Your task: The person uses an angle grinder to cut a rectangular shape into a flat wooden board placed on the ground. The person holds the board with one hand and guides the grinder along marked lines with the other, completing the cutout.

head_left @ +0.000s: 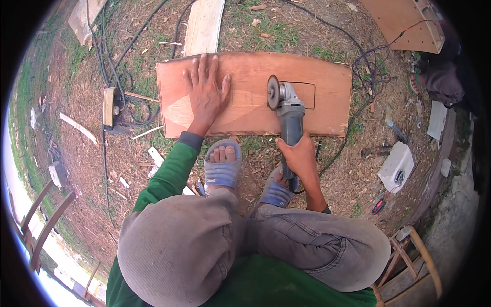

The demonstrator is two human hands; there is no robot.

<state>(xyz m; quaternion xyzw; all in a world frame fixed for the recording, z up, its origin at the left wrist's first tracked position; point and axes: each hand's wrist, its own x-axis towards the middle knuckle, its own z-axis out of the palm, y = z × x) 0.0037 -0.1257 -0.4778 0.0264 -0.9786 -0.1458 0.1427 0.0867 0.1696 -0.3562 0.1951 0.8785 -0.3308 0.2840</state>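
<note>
A reddish plywood board [245, 69] lies across the ground in front of my sandalled feet, with a dark outlined rectangle on its right half. My left hand [205, 92] presses flat on the board's left half, fingers stretched and apart. My right hand [294, 153] grips the grey body of an angle grinder [292, 120]. The grinder's cutting disc [273, 92] is over the board at the left end of the outlined rectangle; whether it touches the wood I cannot tell. A power cord trails from beneath my right hand.
A pale plank [202, 28] extends behind the board. Cables and a yellowish tool [108, 105] lie at left. A white container [396, 166] and hand tools lie at right. A panel [399, 23] stands top right, beside another person's leg [442, 82]. Wooden frames [419, 256] are at lower right.
</note>
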